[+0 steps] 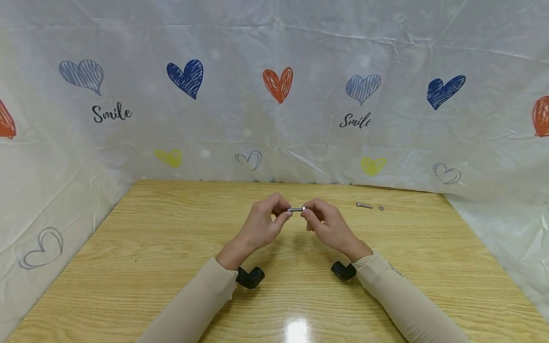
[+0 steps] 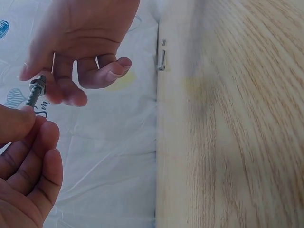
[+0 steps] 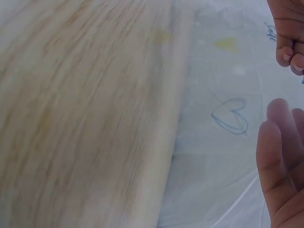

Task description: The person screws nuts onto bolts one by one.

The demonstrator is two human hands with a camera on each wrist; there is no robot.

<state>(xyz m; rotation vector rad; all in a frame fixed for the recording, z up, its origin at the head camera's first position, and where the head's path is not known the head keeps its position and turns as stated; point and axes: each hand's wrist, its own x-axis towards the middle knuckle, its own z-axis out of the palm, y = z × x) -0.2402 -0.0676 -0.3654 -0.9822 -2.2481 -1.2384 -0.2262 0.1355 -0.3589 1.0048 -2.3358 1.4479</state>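
Over the middle of the table, my left hand [image 1: 262,223] pinches a silver bolt [image 1: 296,209] between thumb and fingers, its head hidden in the grip. The bolt lies about level in the head view, its threaded end toward the right. A hex nut [image 2: 38,86] sits on the thread close to the tip, a bit of which shows beyond it. My right hand [image 1: 329,225] holds the nut between thumb and index finger, the other fingers loosely bent. In the right wrist view both hands are cut off at the right edge.
A second bolt [image 1: 364,205] and a loose nut [image 1: 381,207] lie on the wooden table [image 1: 171,247] at the back right. A white cloth [image 1: 274,43] printed with hearts hangs behind the table and along its sides. Black wrist mounts [image 1: 250,277] stick out below the sleeves.
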